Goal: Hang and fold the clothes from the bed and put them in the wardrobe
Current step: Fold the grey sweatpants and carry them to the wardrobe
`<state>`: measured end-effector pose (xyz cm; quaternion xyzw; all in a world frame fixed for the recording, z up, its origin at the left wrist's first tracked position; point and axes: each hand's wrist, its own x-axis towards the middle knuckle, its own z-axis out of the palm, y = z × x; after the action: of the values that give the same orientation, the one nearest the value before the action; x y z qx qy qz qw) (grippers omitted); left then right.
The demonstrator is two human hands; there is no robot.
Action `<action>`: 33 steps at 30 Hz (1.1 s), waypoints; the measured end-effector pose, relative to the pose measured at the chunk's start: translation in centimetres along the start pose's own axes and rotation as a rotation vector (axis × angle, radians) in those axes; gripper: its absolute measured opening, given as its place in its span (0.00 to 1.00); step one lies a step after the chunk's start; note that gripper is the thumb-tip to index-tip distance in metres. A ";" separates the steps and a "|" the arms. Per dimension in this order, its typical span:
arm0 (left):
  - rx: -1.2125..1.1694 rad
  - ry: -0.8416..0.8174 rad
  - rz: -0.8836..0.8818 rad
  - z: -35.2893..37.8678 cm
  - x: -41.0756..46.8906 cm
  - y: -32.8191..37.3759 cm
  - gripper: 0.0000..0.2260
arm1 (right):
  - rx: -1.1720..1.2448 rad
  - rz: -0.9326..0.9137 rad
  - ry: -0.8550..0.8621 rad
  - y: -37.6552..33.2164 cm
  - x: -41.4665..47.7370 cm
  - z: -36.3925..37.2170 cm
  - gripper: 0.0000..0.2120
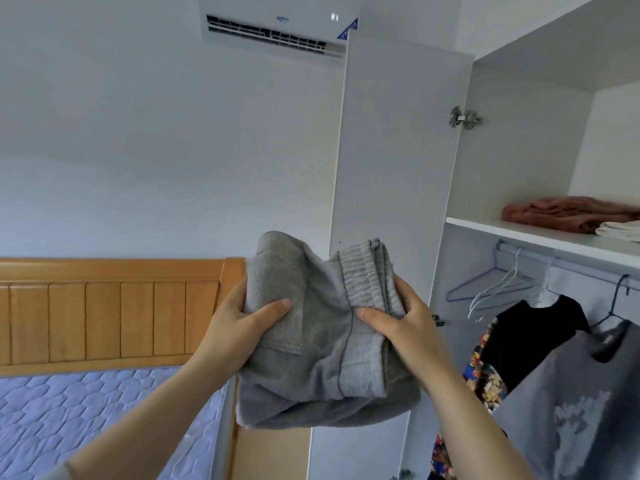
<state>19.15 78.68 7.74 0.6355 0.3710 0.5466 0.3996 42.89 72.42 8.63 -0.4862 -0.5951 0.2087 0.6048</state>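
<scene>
A folded grey garment with a ribbed waistband (322, 344) is held up in mid-air in front of the open wardrobe door (398, 174). My left hand (242, 327) grips its left side, thumb on top. My right hand (401, 323) grips its right side at the waistband, thumb pressed on the fabric. The wardrobe shelf (533, 233) to the right carries a folded rust-coloured cloth (561, 213) and a folded white cloth (620, 232). The bed's blue quilted mattress (86, 420) lies at lower left.
Under the shelf a rail (568, 261) holds empty hangers (498, 285), a black top with a floral print (530, 341) and a grey printed shirt (581, 403). A wooden headboard (110, 310) stands left. An air conditioner (273, 26) hangs on the wall above.
</scene>
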 end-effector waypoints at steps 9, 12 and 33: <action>-0.089 -0.221 0.057 8.4 12.6 -3.1 0.17 | -0.069 0.001 0.236 5.0 7.2 -4.7 0.25; -0.142 -0.330 0.098 12.3 16.9 -3.4 0.13 | -0.126 -0.006 0.341 5.7 9.6 -7.5 0.26; -0.826 -1.112 -0.028 41.2 24.8 5.7 0.18 | -0.499 -0.060 0.793 -0.5 9.7 -27.7 0.28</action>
<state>63.30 94.65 19.41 0.6121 -0.1192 0.2309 0.7469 70.30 70.86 19.10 -0.6414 -0.3640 -0.1602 0.6561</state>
